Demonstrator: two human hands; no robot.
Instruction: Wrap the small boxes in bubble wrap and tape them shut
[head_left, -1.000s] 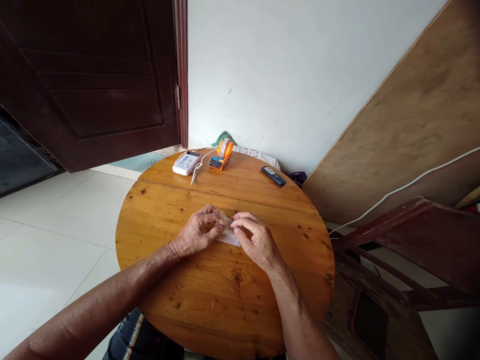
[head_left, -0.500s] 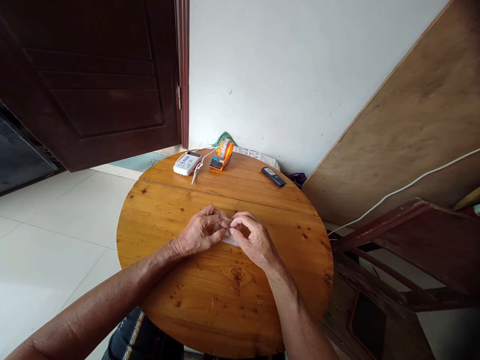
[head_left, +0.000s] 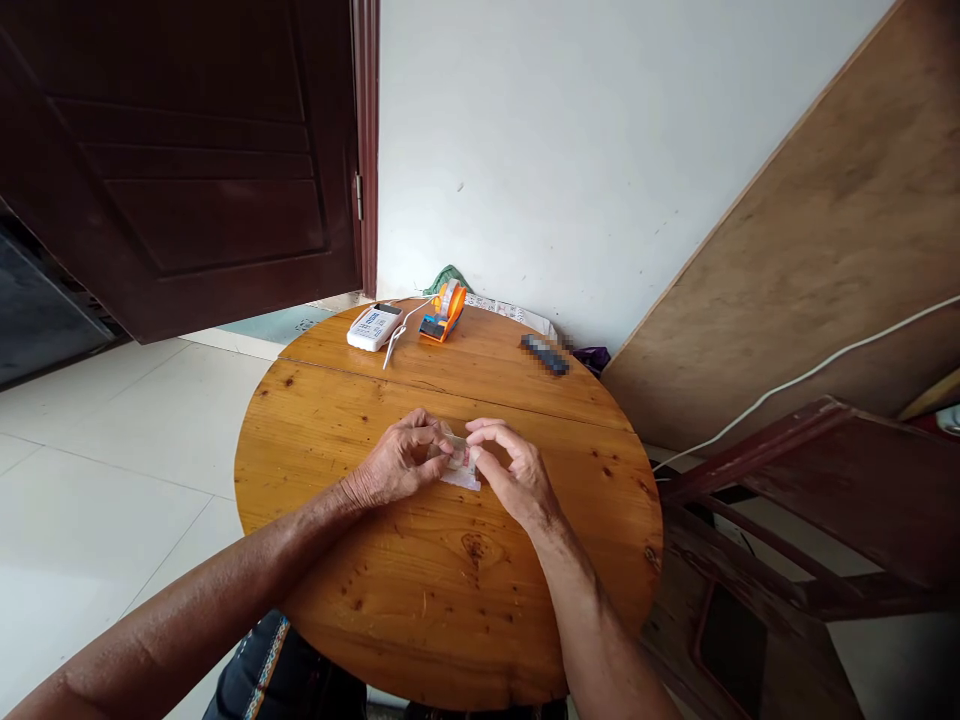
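Observation:
A small clear plastic bag point(head_left: 460, 480), with some reddish print or contents showing through, lies low over the middle of the table between my hands. My left hand point(head_left: 409, 458) is closed in a pinch on the bag's left upper side. On the other side, my right hand point(head_left: 517, 472) has its thumb and forefinger at the bag's upper right edge, fingers curved. Fingertips partly hide the bag, so what is inside cannot be made out clearly.
A round wooden table point(head_left: 450, 600) carries a white box-like device point(head_left: 373, 327) with a cable, an orange tape dispenser point(head_left: 444, 312) and a dark blurred-out object point(head_left: 545, 354) near its far edge. A dark red wooden chair point(head_left: 847, 480) stands at the right, a door point(head_left: 210, 150) at the left.
My right hand has shifted slightly right, away from my left fingertips, uncovering more of the bag. My left hand stays nearly in place.

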